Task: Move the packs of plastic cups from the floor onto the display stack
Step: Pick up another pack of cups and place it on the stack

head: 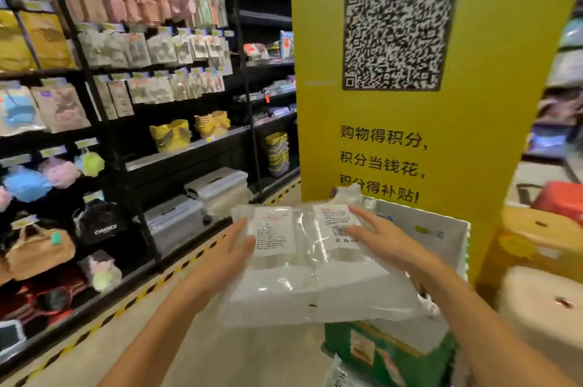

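Load is two clear-wrapped packs of white plastic cups (310, 273), side by side, white labels up. They sit between my hands, long axis running away from me.

Left hand (232, 248): fingers (241, 225) straight, flat along the outer left edge, thumb lying on the top face. Can't see what's under the wrap.

Right hand (383, 240): fingers (362, 213) spread and straight, pressing on the top right of the right-hand pack, thumb on its label. No curl on either side. It's a squeeze-carry between two flat hands, not a wrap grip.

Key relation: the green-and-white carton display stack (378, 352) lies below and to the right of the fingers, under my right forearm. The packs' near right corner overlaps it in view; can't tell if they're touching yet. The right hand is nearer the stack.

My read: the drop needs a shift right and down, keeping the axis as is. The wrap looks slick, so slipping is a risk if the squeeze eases.

The yellow pillar with a QR code (410, 134) stands just beyond the fingertips.
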`<state>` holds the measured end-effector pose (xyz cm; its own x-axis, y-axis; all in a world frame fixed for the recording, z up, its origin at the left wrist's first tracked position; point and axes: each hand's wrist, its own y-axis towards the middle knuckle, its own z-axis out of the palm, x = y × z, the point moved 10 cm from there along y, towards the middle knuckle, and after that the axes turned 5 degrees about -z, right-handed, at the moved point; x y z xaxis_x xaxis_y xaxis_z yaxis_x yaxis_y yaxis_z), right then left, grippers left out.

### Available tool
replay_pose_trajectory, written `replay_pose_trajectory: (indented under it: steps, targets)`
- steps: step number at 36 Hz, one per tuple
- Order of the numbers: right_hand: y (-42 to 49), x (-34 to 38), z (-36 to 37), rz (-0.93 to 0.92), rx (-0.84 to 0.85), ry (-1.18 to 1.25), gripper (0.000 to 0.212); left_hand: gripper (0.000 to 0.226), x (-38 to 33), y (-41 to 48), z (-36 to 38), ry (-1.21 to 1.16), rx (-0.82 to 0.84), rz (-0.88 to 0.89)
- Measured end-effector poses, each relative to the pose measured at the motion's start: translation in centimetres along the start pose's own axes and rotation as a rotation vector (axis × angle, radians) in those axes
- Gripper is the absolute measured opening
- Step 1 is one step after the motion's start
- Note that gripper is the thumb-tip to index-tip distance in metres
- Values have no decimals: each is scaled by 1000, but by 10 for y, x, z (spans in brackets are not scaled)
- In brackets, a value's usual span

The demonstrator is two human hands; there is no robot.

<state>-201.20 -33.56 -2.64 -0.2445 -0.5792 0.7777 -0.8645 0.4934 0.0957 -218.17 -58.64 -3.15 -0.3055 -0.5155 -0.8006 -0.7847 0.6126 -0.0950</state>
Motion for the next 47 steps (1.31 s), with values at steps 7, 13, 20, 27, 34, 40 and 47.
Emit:
replay_pose_trajectory:
  steps: [7,13,20,27,34,40,47]
  targets:
    - [-103,-46,-81,191,-229,63,53,56,-89,-19,90,-11,266,177]
    - [-226,-75,-162,305,-472,53,51,58,-156,-39,190,-1,420,304]
    - [-405,-115,-245,466,-791,71,49,57,-260,-128,326,54,644,538]
    - [-605,-144,-298,599,-991,36,53,58,-341,-264,459,85,830,747]
    - [-808,-163,-312,859,-1200,-83,58,58,-389,-428,587,28,1084,884]
    - [-940,-152,-290,984,-1352,-35,55,49,-401,-564,669,62,1292,994]
    - [-1054,-158,-266,1073,-1539,-5,58,42,-413,-679,749,151,1510,974]
